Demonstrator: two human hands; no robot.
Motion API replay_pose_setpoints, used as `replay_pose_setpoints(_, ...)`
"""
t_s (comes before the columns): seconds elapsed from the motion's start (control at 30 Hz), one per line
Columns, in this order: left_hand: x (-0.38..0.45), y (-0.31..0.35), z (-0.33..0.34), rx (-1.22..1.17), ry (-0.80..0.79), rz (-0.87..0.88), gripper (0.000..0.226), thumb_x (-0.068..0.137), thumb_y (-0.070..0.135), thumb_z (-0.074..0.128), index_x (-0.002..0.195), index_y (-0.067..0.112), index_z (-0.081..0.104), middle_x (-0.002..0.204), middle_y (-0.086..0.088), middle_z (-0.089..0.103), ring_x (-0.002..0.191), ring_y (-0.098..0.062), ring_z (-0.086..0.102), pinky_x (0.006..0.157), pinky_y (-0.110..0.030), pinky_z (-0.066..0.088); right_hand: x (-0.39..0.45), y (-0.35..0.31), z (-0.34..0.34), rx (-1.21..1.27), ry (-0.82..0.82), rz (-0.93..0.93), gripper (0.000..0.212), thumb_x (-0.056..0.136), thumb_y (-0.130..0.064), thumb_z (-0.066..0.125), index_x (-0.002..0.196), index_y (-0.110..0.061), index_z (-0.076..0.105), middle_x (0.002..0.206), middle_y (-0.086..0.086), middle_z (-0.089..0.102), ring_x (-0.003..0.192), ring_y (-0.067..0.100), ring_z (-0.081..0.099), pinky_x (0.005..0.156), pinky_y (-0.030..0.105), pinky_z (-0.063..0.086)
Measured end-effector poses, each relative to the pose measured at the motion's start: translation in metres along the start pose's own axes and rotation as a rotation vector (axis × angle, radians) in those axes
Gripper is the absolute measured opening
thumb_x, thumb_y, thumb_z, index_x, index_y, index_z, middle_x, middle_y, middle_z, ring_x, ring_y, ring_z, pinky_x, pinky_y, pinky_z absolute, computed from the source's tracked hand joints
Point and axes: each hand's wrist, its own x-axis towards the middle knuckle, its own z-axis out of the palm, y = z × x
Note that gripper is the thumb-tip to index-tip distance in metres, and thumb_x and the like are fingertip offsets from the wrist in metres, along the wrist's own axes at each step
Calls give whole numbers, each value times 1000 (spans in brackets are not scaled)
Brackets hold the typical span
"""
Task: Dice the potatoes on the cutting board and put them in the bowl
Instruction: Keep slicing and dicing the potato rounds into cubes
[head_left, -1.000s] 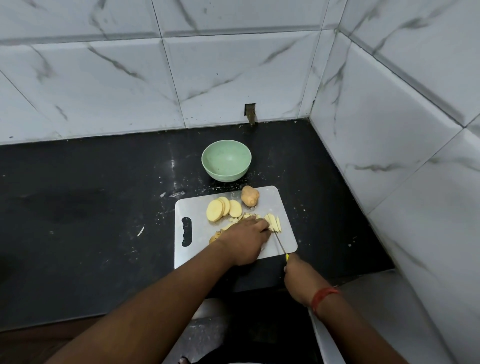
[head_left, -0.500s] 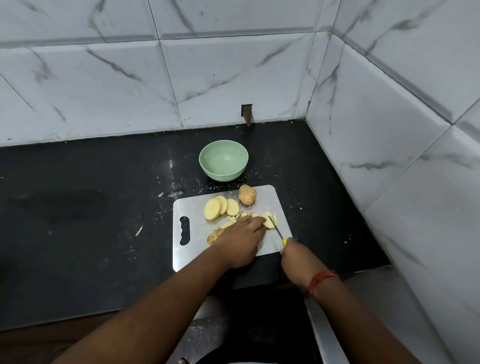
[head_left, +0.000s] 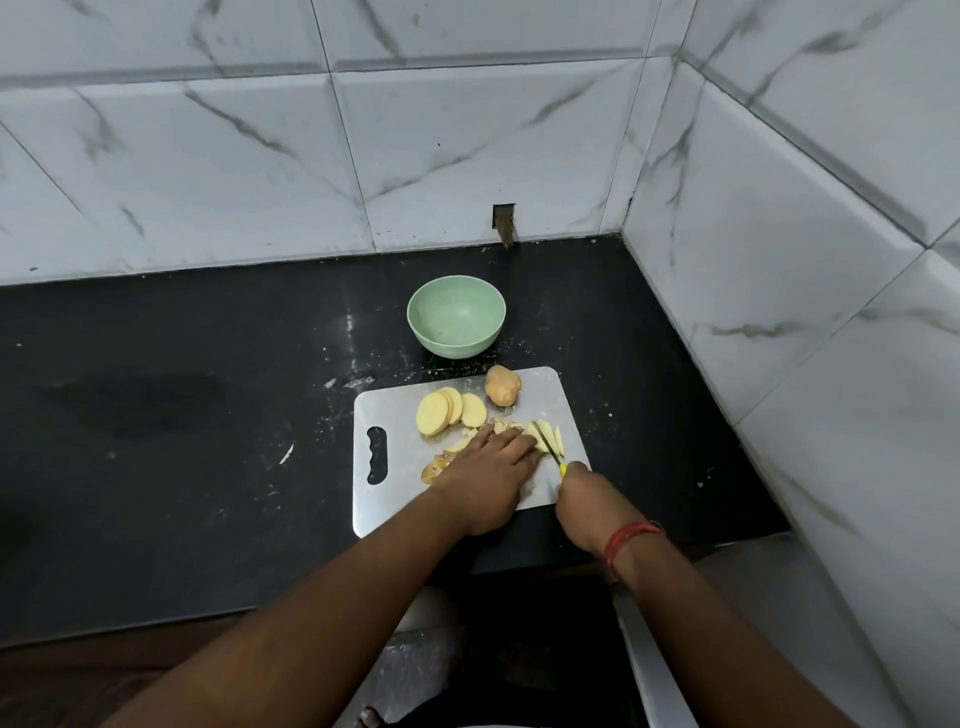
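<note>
Potato strips (head_left: 545, 435) are pinned under the flat fingers of the left hand (head_left: 488, 475) for steadiness, while the knife (head_left: 549, 450) is gripped in the right hand (head_left: 582, 499).

The cutting board (head_left: 540, 395) looks like brushed metal, dull silver with a soft sheen. The bowl (head_left: 456, 318) appears to be matt pale-green plastic, smooth inside. The counter (head_left: 182, 415) is polished black stone, glossy but dusted with pale specks. The wall tiles (head_left: 467, 150) are glossy white marble-look ceramic. The whole potato (head_left: 502, 385) has dull, rough skin; the potato slices (head_left: 447, 409) show moist, smooth cut faces.
</note>
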Motion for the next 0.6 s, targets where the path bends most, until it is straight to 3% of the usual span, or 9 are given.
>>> replay_pose_setpoints(0.4, 3, -2, 2, -8, 17, -9, 55, 109, 37, 32, 160, 17, 26, 165, -6, 24, 153, -27, 18, 126, -53, 2, 6, 6, 0, 25, -15, 32, 20, 97, -9, 40, 116, -6, 47, 109, 15, 62, 90, 26, 60, 70, 30, 42)
replay_pose_setpoints(0.53, 2, -3, 4, -3, 26, -6, 56, 109, 39, 32, 160, 16, 26, 166, -6, 23, 153, -26, 17, 126, -52, 1, 8, 8, 4, 6, -24, 14, 20, 98, -8, 39, 116, -4, 48, 101, 13, 62, 80, 22, 54, 61, 24, 38)
replay_pose_setpoints(0.6, 2, -4, 4, -5, 38, 4, 56, 109, 40, 33, 159, 15, 28, 165, -6, 24, 153, -26, 19, 126, -52, 1, 9, 10, 4, 9, -26, -10, 23, 99, -8, 38, 118, 0, 47, 96, 12, 58, 86, 26, 56, 61, 22, 38)
